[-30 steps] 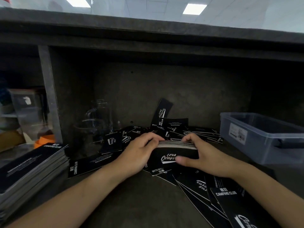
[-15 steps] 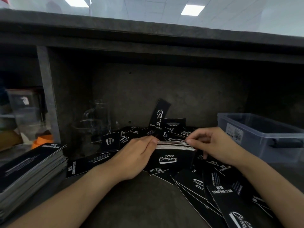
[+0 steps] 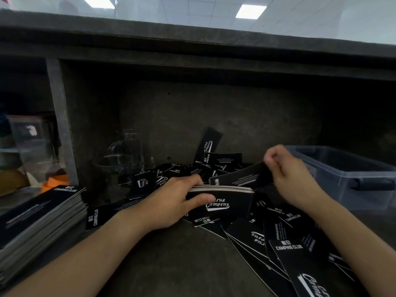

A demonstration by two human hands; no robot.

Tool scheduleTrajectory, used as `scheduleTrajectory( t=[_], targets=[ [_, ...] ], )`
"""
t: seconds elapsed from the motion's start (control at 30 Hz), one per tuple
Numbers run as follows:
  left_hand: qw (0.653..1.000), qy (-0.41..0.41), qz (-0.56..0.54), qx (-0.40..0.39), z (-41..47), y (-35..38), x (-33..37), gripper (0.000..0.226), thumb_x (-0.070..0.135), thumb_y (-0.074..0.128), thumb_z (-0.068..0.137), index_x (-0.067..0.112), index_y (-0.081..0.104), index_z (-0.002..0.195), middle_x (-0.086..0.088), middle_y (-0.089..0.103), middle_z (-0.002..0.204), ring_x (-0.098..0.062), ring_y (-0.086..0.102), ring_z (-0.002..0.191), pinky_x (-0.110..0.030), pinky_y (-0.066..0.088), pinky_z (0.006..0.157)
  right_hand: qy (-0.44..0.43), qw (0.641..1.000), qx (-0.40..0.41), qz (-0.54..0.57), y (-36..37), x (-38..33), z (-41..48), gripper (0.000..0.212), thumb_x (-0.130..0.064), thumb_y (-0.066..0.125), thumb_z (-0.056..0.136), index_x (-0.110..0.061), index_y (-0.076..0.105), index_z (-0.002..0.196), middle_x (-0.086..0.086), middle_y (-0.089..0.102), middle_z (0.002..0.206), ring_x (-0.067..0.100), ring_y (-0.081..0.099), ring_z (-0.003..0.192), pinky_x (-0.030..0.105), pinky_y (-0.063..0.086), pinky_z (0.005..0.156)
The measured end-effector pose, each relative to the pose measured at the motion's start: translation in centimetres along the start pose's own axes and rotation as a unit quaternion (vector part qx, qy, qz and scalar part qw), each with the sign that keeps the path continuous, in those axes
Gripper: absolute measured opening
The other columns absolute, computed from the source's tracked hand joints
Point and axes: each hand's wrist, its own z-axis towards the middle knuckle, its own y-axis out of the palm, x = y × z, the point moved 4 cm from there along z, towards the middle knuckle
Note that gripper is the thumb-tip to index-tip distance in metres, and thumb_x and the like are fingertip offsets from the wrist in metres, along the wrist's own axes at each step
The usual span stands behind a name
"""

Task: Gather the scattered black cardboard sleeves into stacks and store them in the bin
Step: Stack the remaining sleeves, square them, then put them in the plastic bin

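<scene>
My left hand (image 3: 177, 198) grips the left end of a stack of black cardboard sleeves (image 3: 229, 200) standing on edge on the dark shelf, thumb on its printed front. My right hand (image 3: 287, 174) pinches one loose black sleeve (image 3: 240, 179) by its right end, holding it tilted just above the stack's top edge. Several more sleeves lie scattered (image 3: 278, 236) in front and to the right, and others are heaped behind the stack (image 3: 171, 174). The clear plastic bin (image 3: 351, 172) stands at the right, just beyond my right hand.
A tall flat pile of sleeves (image 3: 40, 219) sits at the left edge. Clear glassware (image 3: 126, 155) stands at the back left by a grey post (image 3: 62, 125). A dark back wall and an overhanging counter close in the shelf.
My right hand has left the stack's right end, picked one sleeve from the heap and lifted it over the stack. The left hand kept its hold on the stack.
</scene>
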Motion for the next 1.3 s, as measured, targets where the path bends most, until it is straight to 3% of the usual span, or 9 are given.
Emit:
scheduleTrajectory(
  t=[0.17,0.3,0.43,0.7,0.77,0.97,1.1,1.2,1.3],
  targets=[
    [1.0,0.012,-0.007,-0.01,-0.2,0.2,0.0,0.035,0.06,0.064,0.087,0.029,0.061,0.1,0.012,0.067,0.096,-0.004,0.065,0.086,-0.021,0.053,0.071,0.196,0.977,0.08,0.014,-1.0,3.9,0.4,0.012,-0.015,0.05,0.104,-0.008,0.06,0.102,0.008,0.066,0.091,0.025,0.062,0.085,0.033,0.046,0.073],
    [0.999,0.029,0.019,-0.001,-0.3,0.1,0.0,0.037,0.056,0.068,0.088,0.031,0.057,0.114,0.019,0.053,0.111,0.002,0.057,0.102,-0.011,0.044,0.082,0.295,0.953,-0.028,0.063,0.8,4.7,-0.4,0.023,-0.01,0.05,0.102,-0.002,0.063,0.085,0.011,0.055,0.065,0.023,0.052,0.056,0.028,0.045,0.048],
    [1.0,0.029,0.001,-0.007,-0.8,0.0,0.1,0.079,0.055,0.069,0.088,0.051,0.022,0.151,0.03,0.034,0.143,0.019,0.033,0.13,0.002,0.029,0.096,0.332,0.93,-0.102,0.123,2.4,3.5,-1.2,0.013,-0.013,0.055,0.095,-0.012,0.05,0.082,0.008,0.041,0.064,0.016,0.036,0.048,0.02,0.029,0.037],
    [0.998,0.048,0.039,-0.025,-1.3,-0.1,1.3,0.089,0.055,0.063,0.092,0.07,-0.005,0.147,0.034,0.025,0.156,-0.001,0.049,0.133,-0.031,0.042,0.113,0.317,0.915,-0.143,0.205,3.2,1.4,-1.6,0.04,-0.049,0.055,0.099,-0.011,0.063,0.087,0.003,0.045,0.059,0.012,0.037,0.04,0.023,0.036,0.039],
    [0.997,0.035,0.066,-0.019,-1.2,-0.2,1.3,0.092,0.059,0.061,0.091,0.07,-0.012,0.145,0.03,0.035,0.149,0.002,0.063,0.106,-0.03,0.051,0.101,0.288,0.921,-0.165,0.204,3.5,0.9,-1.6,0.054,-0.061,0.052,0.097,-0.009,0.055,0.083,0.001,0.041,0.055,0.012,0.035,0.039,0.023,0.035,0.039],
    [0.994,0.049,0.099,-0.009,-0.2,0.4,-0.7,0.06,0.072,0.051,0.089,0.055,0.035,0.144,0.027,0.052,0.133,0.004,0.052,0.12,-0.033,0.048,0.104,0.228,0.955,-0.158,0.106,2.3,1.5,-1.1,0.047,-0.052,0.044,0.104,-0.016,0.072,0.094,0.001,0.056,0.06,0.009,0.046,0.044,0.024,0.038,0.042],
    [0.998,0.05,0.042,-0.001,0.0,0.8,-1.1,0.059,0.072,0.054,0.084,0.054,0.043,0.14,0.029,0.055,0.126,0.011,0.055,0.114,-0.025,0.049,0.103,0.229,0.957,-0.177,0.02,-0.8,2.3,-0.9,0.029,-0.05,0.065,0.095,-0.023,0.072,0.101,0.001,0.071,0.099,0.01,0.063,0.082,0.027,0.052,0.072],
    [0.998,0.05,0.037,0.004,0.0,0.8,-1.3,0.063,0.071,0.055,0.082,0.052,0.044,0.141,0.028,0.056,0.124,0.011,0.055,0.112,-0.024,0.049,0.102,0.224,0.908,-0.344,-0.085,-3.8,0.4,-2.5,0.095,-0.09,0.063,0.065,-0.032,0.053,0.139,-0.007,0.052,0.144,0.015,0.05,0.131,0.039,0.04,0.113],
    [0.998,0.047,0.032,0.005,0.1,0.8,-1.5,0.063,0.071,0.056,0.082,0.052,0.045,0.141,0.027,0.057,0.123,0.01,0.056,0.112,-0.023,0.048,0.102,0.188,0.821,-0.512,-0.168,-5.8,-2.6,-6.5,0.133,-0.097,0.062,0.049,-0.041,0.013,0.159,-0.013,0.021,0.166,0.015,0.029,0.15,0.042,0.028,0.124]
  ],
)
